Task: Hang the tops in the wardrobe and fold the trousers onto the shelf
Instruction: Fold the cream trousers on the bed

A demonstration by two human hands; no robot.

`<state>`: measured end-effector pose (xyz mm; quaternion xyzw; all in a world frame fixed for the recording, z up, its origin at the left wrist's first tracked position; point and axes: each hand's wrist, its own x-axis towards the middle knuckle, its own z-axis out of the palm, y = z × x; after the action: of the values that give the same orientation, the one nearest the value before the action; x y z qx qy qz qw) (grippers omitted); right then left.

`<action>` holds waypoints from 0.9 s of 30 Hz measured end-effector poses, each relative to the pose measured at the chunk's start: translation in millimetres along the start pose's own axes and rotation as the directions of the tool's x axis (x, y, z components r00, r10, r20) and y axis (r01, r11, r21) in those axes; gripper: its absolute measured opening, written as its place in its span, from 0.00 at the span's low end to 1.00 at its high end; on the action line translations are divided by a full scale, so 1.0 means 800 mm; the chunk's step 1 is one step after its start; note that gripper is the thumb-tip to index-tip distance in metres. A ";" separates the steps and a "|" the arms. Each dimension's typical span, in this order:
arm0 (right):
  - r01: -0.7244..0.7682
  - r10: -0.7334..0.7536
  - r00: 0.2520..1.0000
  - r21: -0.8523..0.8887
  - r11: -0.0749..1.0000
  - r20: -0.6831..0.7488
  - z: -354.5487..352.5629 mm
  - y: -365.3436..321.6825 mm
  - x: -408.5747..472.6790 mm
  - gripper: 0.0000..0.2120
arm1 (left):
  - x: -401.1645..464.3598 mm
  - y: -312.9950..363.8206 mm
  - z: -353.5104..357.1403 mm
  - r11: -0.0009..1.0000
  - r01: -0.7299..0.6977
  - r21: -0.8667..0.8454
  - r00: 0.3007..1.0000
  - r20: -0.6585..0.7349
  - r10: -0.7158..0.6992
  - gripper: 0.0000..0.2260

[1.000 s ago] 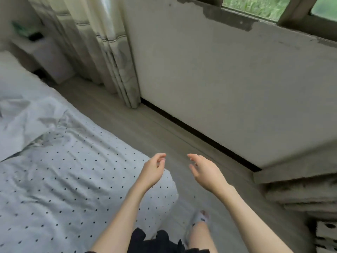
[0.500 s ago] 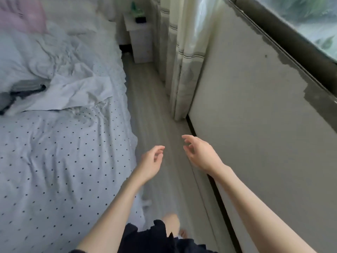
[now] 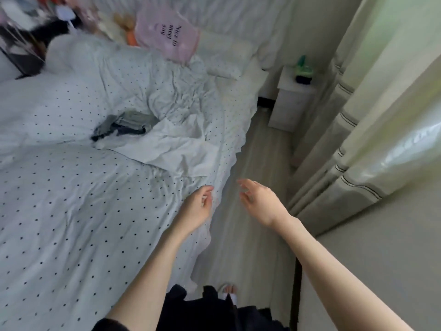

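Note:
A white crumpled garment lies spread on the dotted bed cover, well beyond my hands. Just left of it sits a grey and black bundle of clothing. My left hand hovers over the bed's right edge, fingers loosely curled and holding nothing. Out over the floor strip beside the bed, my right hand has its fingers apart and is empty too. No wardrobe or shelf is in view.
A pink pillow and soft toys lie at the bed's head. A white nightstand stands at the far end of the narrow wooden floor strip. Pale curtains and a low wall close the right side.
The view has swung left from the wall and window to the bed. The white garment and the grey bundle have come into sight. Both hands stay raised and empty.

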<state>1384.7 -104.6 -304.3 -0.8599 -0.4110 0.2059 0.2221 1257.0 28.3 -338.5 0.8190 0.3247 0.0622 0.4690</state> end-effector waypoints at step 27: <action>0.526 -0.459 0.679 0.056 0.848 0.573 -0.030 -0.021 0.675 0.20 | 0.454 -0.077 -0.076 0.713 0.578 -0.397 0.555 -0.449 -0.700 0.14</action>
<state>1699.4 330.9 -368.3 -0.6271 -0.6850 0.3602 0.0879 1487.3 308.5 -428.4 0.5322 0.7171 0.1615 0.4200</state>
